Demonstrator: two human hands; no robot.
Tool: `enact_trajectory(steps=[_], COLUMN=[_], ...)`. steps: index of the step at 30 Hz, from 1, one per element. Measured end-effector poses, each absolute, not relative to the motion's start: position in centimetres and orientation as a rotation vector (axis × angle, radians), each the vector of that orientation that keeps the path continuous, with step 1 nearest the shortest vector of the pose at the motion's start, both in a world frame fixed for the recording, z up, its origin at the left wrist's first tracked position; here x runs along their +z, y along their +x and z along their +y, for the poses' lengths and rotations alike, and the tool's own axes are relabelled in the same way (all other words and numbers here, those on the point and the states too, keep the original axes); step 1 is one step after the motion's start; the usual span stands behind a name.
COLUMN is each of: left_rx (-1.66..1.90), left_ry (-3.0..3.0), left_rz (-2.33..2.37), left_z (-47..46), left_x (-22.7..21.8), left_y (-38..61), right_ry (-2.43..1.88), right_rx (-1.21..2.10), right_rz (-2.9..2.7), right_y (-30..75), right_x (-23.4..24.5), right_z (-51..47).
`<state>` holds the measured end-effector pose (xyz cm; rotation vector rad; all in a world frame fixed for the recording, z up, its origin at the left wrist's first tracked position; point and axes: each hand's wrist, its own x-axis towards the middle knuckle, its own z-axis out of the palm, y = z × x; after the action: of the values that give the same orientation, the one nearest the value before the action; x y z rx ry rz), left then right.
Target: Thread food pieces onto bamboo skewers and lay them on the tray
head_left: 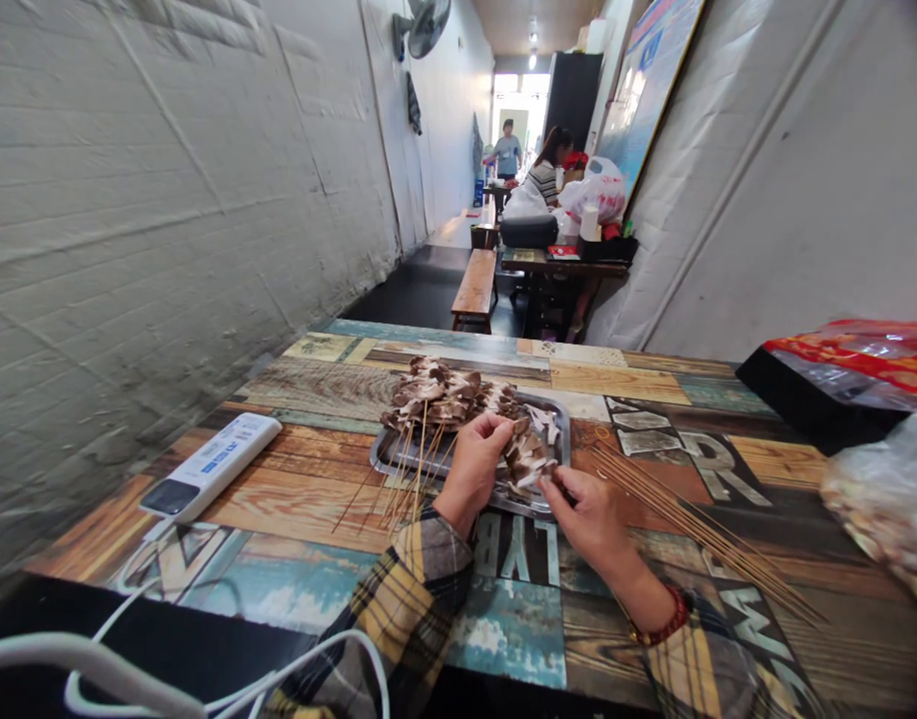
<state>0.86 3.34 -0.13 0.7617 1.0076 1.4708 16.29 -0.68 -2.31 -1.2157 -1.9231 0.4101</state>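
My left hand [469, 464] and my right hand [589, 514] meet over the near right part of a metal tray [563, 439]. Between them are brown and white oyster mushrooms [529, 454]. The left fingers pinch their upper left side, and the right thumb and fingers pinch their lower right end. Whether a stick runs through these pieces is hidden. Beside my left hand, skewered mushrooms [440, 389] are heaped on the tray, their thin bamboo sticks [406, 469] pointing toward me. Loose bare skewers [698, 529] lie in a bundle to the right of my right hand.
A white power strip-like device [215, 464] lies at the left, with a white cable [129, 679] in front. At the right are a black box [788, 394] with red packaging and a filled plastic bag [889, 494]. Beyond the table stand a bench [474, 283] and two people.
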Motion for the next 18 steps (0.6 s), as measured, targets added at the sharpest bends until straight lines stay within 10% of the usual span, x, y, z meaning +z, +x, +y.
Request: enact_trajectory(steps=[18], left_rx=[1.447], left_ry=[0.967], left_rz=[1.021], left_z=[4.1], left_x=[-0.1], left_y=[0.3], right_ry=[-1.279], right_rx=[0.722], right_rz=[-1.473], right_y=[19.1], right_x=[-1.8], right_z=[1.8])
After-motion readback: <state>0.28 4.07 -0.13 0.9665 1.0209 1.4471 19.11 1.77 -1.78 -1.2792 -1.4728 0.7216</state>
